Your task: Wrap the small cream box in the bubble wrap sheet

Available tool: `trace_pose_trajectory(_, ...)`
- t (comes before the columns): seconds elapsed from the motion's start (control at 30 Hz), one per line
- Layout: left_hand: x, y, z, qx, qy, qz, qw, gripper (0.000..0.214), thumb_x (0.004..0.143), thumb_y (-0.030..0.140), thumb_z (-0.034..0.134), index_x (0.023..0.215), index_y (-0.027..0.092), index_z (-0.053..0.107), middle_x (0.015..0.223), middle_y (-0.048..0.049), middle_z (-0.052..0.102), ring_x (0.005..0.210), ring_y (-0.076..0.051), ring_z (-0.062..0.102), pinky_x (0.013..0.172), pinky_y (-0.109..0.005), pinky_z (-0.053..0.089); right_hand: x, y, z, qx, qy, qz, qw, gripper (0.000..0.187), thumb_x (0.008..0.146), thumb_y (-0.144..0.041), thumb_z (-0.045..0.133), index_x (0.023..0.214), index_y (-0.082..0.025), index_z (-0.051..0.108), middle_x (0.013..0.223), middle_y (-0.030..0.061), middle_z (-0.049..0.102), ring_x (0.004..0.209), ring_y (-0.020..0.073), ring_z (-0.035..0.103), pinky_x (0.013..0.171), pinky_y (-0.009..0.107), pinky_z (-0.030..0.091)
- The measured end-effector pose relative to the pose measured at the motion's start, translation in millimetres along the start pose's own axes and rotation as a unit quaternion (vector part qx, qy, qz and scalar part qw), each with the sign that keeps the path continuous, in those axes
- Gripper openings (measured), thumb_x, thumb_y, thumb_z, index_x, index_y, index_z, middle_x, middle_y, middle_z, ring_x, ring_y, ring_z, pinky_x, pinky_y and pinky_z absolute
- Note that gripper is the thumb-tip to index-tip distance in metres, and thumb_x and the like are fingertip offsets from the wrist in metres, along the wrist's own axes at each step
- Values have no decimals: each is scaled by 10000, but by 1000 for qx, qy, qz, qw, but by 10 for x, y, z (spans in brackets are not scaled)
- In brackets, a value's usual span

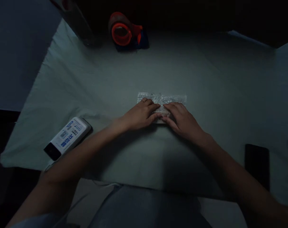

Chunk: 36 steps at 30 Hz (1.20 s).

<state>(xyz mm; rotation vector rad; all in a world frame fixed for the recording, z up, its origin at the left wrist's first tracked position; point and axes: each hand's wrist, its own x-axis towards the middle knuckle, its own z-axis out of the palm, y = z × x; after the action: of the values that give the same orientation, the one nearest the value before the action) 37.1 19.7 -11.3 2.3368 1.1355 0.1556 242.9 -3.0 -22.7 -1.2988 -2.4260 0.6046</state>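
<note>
a dim makeshift workspace: cloth-covered table [206,72], tape dispenser [130,32], bubble wrap [161,99]

Cloth-covered table [220,85] in dim light

A pale green tablecloth [91,82], softly wrinkled at left, spreads across the middle of the frame. A plain blue-grey surface [17,60] fills the upper left; a near-black mass [186,15], its nature unclear, spans the top.

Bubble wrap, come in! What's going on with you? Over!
Left hand and right hand: both on the bubble wrap. Wrap on greenish cloth, partly hidden by hands. Orange tape dispenser farther off, not touching.
</note>
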Motion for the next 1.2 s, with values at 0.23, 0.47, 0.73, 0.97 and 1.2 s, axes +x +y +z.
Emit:
trace_pose_trajectory(0.23, 191, -123, 1, 0, -3, -22, 1000, 411, 944, 391, 352, 1068, 128, 643, 1009, -112, 632, 1009, -236, 548, 936, -369, 405, 31, 32, -31, -89, 30, -59, 994, 340, 882, -321, 492, 1170, -152, 555, 1178, 138, 598, 1085, 282, 530, 956, 452, 399)
trace_pose_trajectory(0.47, 30, -130, -6, -43, 89, -62, 993, 338, 941, 333, 363, 1050, 126, 608, 1021, -96, 634, 979, -203, 569, 909, -332, 432, 47, 77, -49, -74, 6, -60, 995, 360, 855, -235, 512, 1202, -140, 534, 1258, 150, 574, 1157, 283, 513, 987, 455, 382)
trace_pose_trajectory(0.73, 25, -291, -179, 24, 90, -192, 977, 466, 858, 373, 531, 1209, 67, 535, 1150, -160, 580, 1102, -267, 523, 978, -382, 400, 45, 10, -93, -83, -16, -52, 995, 338, 852, -266, 524, 1164, -138, 547, 1189, 144, 606, 1095, 293, 543, 981, 458, 389)
trace_pose_trajectory(0.97, 287, -369, -228, 25, 59, -193, 979, 414, 824, 314, 558, 1178, 101, 575, 1114, -127, 621, 1008, -226, 573, 896, -313, 433, 101, 121, -177, -17, 62, 4, 998, 349, 889, -339, 462, 1168, -153, 560, 1196, 148, 610, 1136, 280, 537, 977, 459, 416)
trace_pose_trajectory(1.2, 432, -443, -208, -43, 21, -132, 990, 268, 743, 225, 618, 990, 146, 687, 959, -74, 679, 865, -182, 618, 769, -257, 450, 467, 407, -156, -34, 9, 111, 993, 365, 812, -361, 566, 1087, -130, 631, 1054, 134, 657, 995, 281, 583, 873, 412, 450)
